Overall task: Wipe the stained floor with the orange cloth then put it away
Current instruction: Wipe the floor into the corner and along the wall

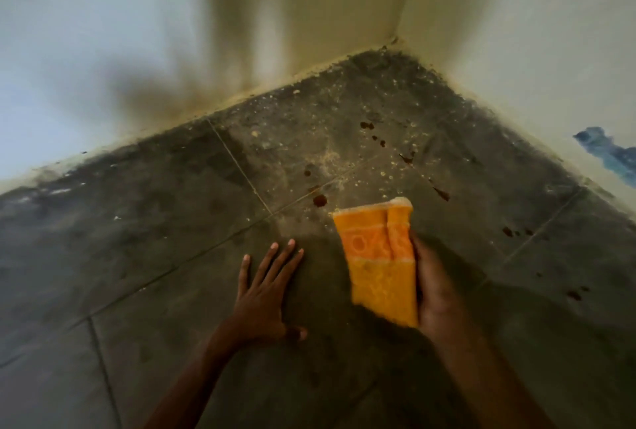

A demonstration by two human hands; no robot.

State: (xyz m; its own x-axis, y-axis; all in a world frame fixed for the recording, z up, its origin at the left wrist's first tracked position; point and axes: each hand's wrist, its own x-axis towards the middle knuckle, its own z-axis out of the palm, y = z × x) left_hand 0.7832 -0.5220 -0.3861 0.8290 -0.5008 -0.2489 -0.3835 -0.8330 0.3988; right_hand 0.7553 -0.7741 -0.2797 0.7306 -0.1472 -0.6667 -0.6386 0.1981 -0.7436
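Right hand (434, 285) grasps the orange cloth (381, 263) along its right edge, fingers curled round the folded fabric, so the hand sits beside and partly behind it. The cloth stretches forward from the palm, with a paler, whitish hem at its far end and a woven band of lighter orange across it about level with the fingertips. Whether its underside touches the floor (137, 242) or hangs just above it cannot be told from this view. Left hand (265, 298) lies flat on the floor to the left of the cloth, near it but apart, fingers straight and spread, thumb stretched out toward the right hand, holding nothing. Just ahead of the cloth's far left corner sits a dark reddish-brown spot (320, 200) (the nearest of the stains to either hand). A short dark streak (441, 193) lies ahead and slightly right of the right hand, and a cluster of drops (367, 125) lies farther ahead. Smaller drops (508, 231) sit out to the right of the cloth, and another blot (574, 295) lies right of the right hand's wrist. Pale grit (330, 157) is scattered over the tiles ahead of the cloth, between the nearest spot and the far cluster. The floor is dark grey tile crossed by thin grout lines (241, 168), one running ahead of the left hand's fingertips. Well beyond both hands two pale walls meet in a corner (394, 41). The left wall (86, 32) carries a dark smudge (155, 94) low down, and the right wall (533, 32) bears a blue smear (609, 153) near the skirting, far to the right of the right hand.
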